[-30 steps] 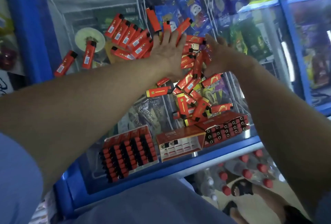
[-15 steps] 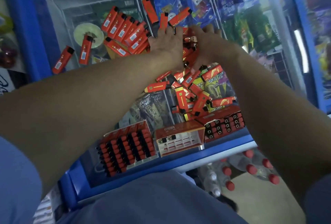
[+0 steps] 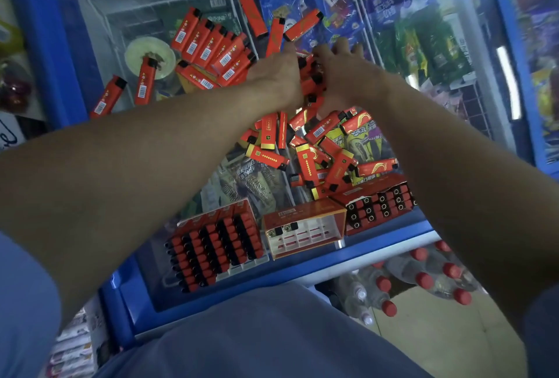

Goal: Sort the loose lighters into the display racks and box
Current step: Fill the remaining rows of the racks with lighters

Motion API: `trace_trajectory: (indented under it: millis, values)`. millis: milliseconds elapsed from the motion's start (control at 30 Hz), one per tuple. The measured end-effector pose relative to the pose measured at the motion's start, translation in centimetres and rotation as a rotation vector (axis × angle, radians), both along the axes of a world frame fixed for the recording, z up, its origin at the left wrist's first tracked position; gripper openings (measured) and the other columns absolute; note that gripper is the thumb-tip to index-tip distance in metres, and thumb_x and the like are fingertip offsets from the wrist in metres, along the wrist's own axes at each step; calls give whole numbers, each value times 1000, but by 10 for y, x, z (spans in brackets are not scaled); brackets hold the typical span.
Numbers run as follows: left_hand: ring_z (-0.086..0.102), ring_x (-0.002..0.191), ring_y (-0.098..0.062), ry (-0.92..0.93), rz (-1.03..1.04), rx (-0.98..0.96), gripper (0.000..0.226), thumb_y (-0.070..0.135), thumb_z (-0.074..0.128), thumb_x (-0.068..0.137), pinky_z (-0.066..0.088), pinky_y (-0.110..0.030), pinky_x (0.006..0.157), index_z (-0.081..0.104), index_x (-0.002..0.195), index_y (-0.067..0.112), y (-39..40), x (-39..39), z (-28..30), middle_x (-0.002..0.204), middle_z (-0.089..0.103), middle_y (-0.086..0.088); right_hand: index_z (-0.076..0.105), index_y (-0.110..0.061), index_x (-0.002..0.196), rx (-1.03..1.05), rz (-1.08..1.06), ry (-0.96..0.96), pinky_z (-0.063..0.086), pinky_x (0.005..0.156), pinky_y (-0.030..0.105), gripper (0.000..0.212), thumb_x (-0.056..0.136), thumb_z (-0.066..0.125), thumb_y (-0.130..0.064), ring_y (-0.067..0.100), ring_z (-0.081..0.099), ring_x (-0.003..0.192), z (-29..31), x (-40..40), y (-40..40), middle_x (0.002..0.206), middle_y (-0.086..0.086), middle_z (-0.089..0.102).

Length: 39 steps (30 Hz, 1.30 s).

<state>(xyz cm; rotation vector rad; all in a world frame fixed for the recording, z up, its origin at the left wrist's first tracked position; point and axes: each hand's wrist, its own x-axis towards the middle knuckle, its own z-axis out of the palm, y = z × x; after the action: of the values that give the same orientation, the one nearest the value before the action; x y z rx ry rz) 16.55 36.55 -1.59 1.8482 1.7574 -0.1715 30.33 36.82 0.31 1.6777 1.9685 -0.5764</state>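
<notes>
Head camera, over a glass-topped freezer (image 3: 99, 259): I watch my left hand (image 3: 276, 76) and right hand (image 3: 348, 75) drawn together around a clump of loose lighters (image 3: 311, 84), fingers cupped against the clump from either side; whether either hand truly grips one I cannot tell. More loose lighters lie in a fan (image 3: 211, 48) just left of the hands and in a tumbled heap (image 3: 314, 148) nearer me. Along the near edge stand a full display rack (image 3: 214, 244), a nearly empty rack (image 3: 305, 229) and a part-filled box (image 3: 378, 202). My reading of the risk: a clump squeezed between two palms could spill as it lifts, and lighters sliding on smooth glass could skid off the front edge toward the bottles (image 3: 423, 281) below.
</notes>
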Motion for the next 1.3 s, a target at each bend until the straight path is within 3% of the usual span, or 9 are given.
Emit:
trace_trajectory:
  millis: [200,300,500,600,700,933,1067,1200,1300]
  values:
    - [61,86,-24,-51,-46,-37,84,27,88,74,46,-34,62,44,145,16,-1,-17,10,107,63,-5,32,-13,150,70,100,34,44,102,64,117,56,92,-49,39,32,137,-1,-8,-7,144,14,35]
    - [64,86,-23,-42,12,-73,82,36,89,73,55,-36,68,48,141,13,-3,-31,20,104,64,-4,36,-13,148,127,173,64,42,105,60,100,68,85,-46,38,39,133,-5,-7,-7,140,17,41]
    - [65,71,-16,-184,215,-142,94,18,84,80,53,-30,57,31,156,8,-20,-68,51,91,66,-3,39,-9,140,188,206,124,45,104,57,68,87,68,-39,36,45,130,-16,-13,-15,135,17,50]
    - [67,64,-15,-352,407,-251,49,12,85,78,56,-26,56,62,121,4,-40,-99,61,82,71,-5,39,-5,140,247,218,167,46,103,53,51,97,56,-24,37,48,128,-22,-17,-20,134,19,51]
    - [63,55,-15,-669,642,-366,18,5,82,79,50,-23,48,64,83,9,-79,-125,64,72,69,-7,40,-6,141,283,221,149,46,102,52,47,99,51,-23,36,50,126,-20,-19,-25,134,18,53]
    - [61,60,-16,-1029,925,-349,22,7,79,82,52,-25,53,69,101,2,-167,-153,59,73,66,-8,41,-3,138,342,256,-18,37,112,53,53,97,53,-34,37,57,121,-10,-28,-39,125,21,63]
    - [63,65,-15,-1177,965,-305,40,8,80,78,56,-25,60,66,114,-2,-203,-154,67,76,67,-7,56,-10,112,458,-26,295,53,88,45,38,94,60,-43,33,64,91,20,-36,-59,91,9,65]
    - [65,64,-16,-1266,1000,-345,45,14,81,68,58,-27,61,64,109,3,-229,-149,76,75,67,-5,56,-15,79,173,-353,812,44,50,23,31,94,66,-40,9,53,48,57,-55,-107,60,-4,55]
    - [65,63,-17,-1277,983,-376,38,14,81,68,58,-28,60,65,101,4,-245,-146,80,75,67,-6,64,-8,82,-17,-423,985,52,64,41,44,95,62,-50,19,57,56,66,-69,-149,64,5,60]
